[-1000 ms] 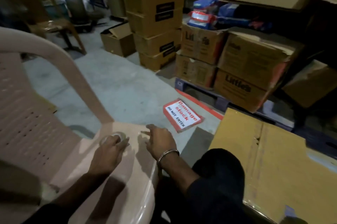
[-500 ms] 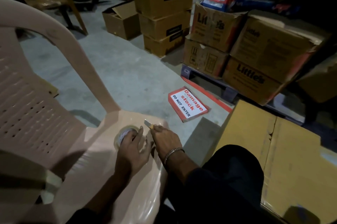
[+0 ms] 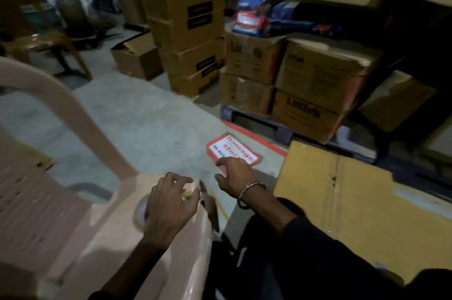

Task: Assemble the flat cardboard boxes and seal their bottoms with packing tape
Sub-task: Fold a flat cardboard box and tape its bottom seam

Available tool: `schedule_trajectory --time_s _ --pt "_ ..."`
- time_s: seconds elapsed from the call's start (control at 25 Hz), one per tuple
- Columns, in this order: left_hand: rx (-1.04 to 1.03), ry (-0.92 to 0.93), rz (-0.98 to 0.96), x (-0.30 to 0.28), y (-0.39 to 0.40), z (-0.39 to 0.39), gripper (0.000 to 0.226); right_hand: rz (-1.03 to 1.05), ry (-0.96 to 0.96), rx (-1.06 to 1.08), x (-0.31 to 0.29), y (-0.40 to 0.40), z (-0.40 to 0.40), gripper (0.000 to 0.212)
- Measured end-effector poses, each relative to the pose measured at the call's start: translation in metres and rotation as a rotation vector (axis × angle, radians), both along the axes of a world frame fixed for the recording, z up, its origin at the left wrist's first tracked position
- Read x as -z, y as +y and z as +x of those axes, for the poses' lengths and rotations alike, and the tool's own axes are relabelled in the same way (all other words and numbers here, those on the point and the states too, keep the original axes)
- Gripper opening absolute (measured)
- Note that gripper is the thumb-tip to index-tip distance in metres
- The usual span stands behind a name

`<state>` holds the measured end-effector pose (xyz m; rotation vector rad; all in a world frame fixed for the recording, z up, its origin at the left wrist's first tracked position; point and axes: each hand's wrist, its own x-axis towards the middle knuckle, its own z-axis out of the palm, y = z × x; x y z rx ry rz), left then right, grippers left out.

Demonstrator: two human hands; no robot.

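Observation:
A roll of clear packing tape lies on the seat of a pink plastic chair. My left hand covers the roll with bent fingers, gripping it. A small yellowish object shows between its fingertips; I cannot tell what it is. My right hand hovers apart from the chair, over the floor, fingers spread and holding nothing. A flat brown cardboard box lies at the right, beside my dark-trousered leg.
A red-and-white "Damage stock" sign lies on the concrete floor past my right hand. Stacked brown cartons and cartons on a pallet stand ahead. An opened carton and a brown chair are at the far left.
My right hand has left the chair seat and moved right and forward, fingers now spread; the small blade it held is no longer in it. My left hand stays on the tape roll.

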<state>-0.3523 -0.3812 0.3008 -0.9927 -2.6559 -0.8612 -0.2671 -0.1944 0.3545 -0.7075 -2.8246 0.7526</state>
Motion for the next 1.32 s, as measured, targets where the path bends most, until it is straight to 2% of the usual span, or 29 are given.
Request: schedule_trajectory --time_s 0.12,0.28,0.36,0.44,0.6,0.76,0.92,1.0,1.08,1.16,1.32 --pt "0.194 -0.047 0.088 -0.027 0.098 0.017 0.027 0.102 0.088 0.119 -0.031 0.068 0.055 0.036" --pt "0.559 -0.035 0.077 -0.071 0.225 0.067 0.017 0.167 0.093 0.365 -0.036 0.147 0.150 0.032" --pt "0.658 -0.030 0.000 -0.066 0.263 0.088 0.024 0.151 0.028 0.456 -0.017 0.170 0.188 0.032" --pt "0.726 -0.041 -0.107 -0.034 0.298 0.104 0.032 0.118 -0.042 0.531 0.015 0.194 0.223 0.033" --pt "0.767 -0.165 -0.459 0.033 0.361 0.105 0.057 -0.020 -0.215 0.603 0.080 0.254 0.251 0.037" --pt "0.773 -0.157 -0.421 0.064 0.424 0.105 0.054 -0.168 -0.095 0.673 0.104 0.308 0.210 0.036" --pt "0.707 -0.175 -0.349 0.103 0.480 0.095 0.053 0.004 -0.094 0.660 0.144 0.350 0.170 0.031" --pt "0.682 -0.122 -0.348 0.120 0.499 0.089 0.053 0.155 -0.141 0.617 0.167 0.360 0.156 0.038" --pt "0.639 -0.042 -0.390 0.133 0.514 0.081 0.050 0.215 -0.156 0.575 0.189 0.371 0.141 0.046" --pt "0.607 0.015 -0.443 0.143 0.520 0.070 0.046 0.253 -0.179 0.538 0.200 0.386 0.135 0.045" --pt "0.559 -0.169 -0.482 0.153 0.519 0.039 0.055 0.275 -0.162 0.568 0.197 0.417 0.155 0.045"
